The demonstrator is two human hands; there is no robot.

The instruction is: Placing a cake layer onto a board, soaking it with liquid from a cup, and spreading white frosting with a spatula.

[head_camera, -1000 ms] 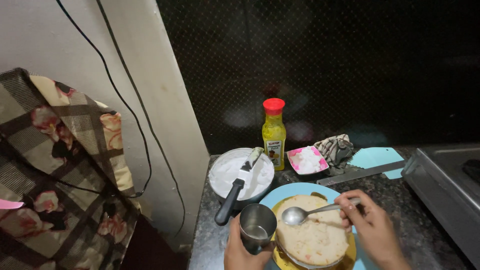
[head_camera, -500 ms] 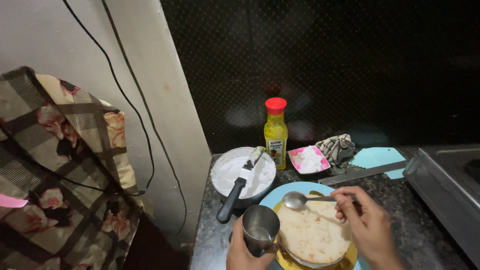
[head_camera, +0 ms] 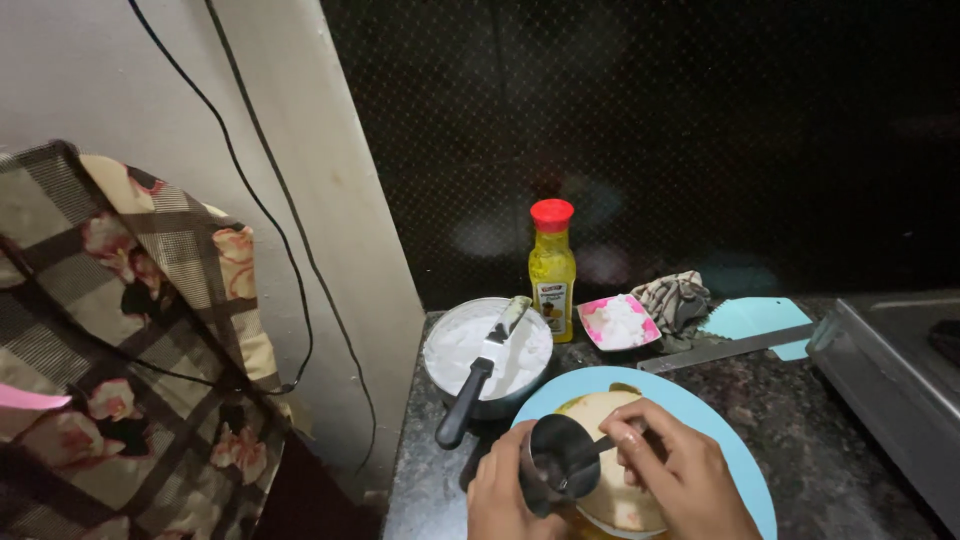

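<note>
A person's left hand (head_camera: 505,490) is wrapped around a small steel cup (head_camera: 553,462), tilted with its mouth toward the camera, directly over a pale round cake (head_camera: 610,495) on a light-blue plate (head_camera: 700,420). The right hand (head_camera: 680,478), just right of the cup, has its fingers pinched on the handle of a spoon (head_camera: 603,443) whose bowl dips into the cup. Just beyond the plate on the left sits a steel bowl of white cream (head_camera: 487,355) with a black-handled palette knife (head_camera: 478,375) resting across it, handle hanging over the near rim. Behind the plate stand a yellow bottle with a red cap (head_camera: 552,272), a small pink dish (head_camera: 618,322) of white bits and a crumpled checked cloth (head_camera: 675,300). Right of the plate, a long metal blade (head_camera: 720,350) and a pale blue scraper (head_camera: 755,318) lie on the dark speckled counter (head_camera: 820,450). Well left of the plate hangs a floral checked fabric (head_camera: 120,350).
</note>
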